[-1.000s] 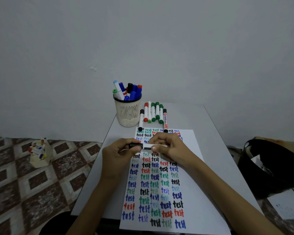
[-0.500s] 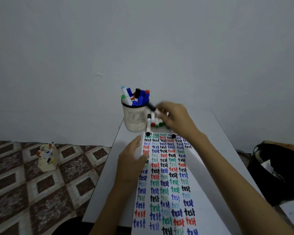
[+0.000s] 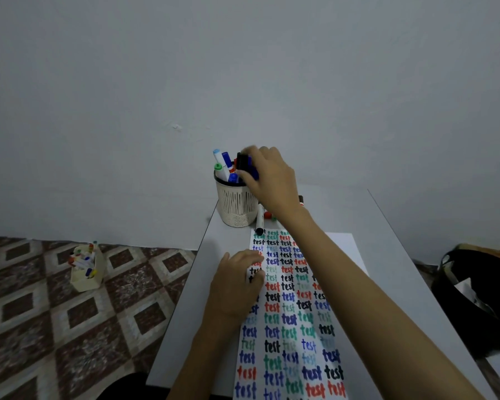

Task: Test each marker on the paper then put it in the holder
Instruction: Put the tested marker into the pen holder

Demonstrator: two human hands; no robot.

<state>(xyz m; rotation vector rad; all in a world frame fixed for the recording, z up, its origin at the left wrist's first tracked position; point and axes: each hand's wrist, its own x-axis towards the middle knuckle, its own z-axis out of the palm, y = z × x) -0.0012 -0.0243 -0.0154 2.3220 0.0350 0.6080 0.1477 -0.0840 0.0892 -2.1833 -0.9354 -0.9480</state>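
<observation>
A cream mesh holder (image 3: 236, 203) stands at the table's far left corner with several markers standing in it. My right hand (image 3: 269, 180) is over its rim, fingers closed on a black-capped marker (image 3: 242, 161) that stands among the others. My left hand (image 3: 237, 281) rests flat on the left edge of the paper (image 3: 289, 313), which is covered with rows of the word "test" in black, blue, red and green. Loose markers (image 3: 259, 217) lie on the table just right of the holder, mostly hidden by my right wrist.
The grey table (image 3: 387, 226) stands against a white wall. A small cream box of markers (image 3: 85, 268) sits on the patterned tile floor to the left. A black bin (image 3: 479, 298) with paper scraps stands to the right of the table.
My right hand carried the black-capped marker from over the paper up to the holder. My left hand let go of the marker and settled flat on the paper.
</observation>
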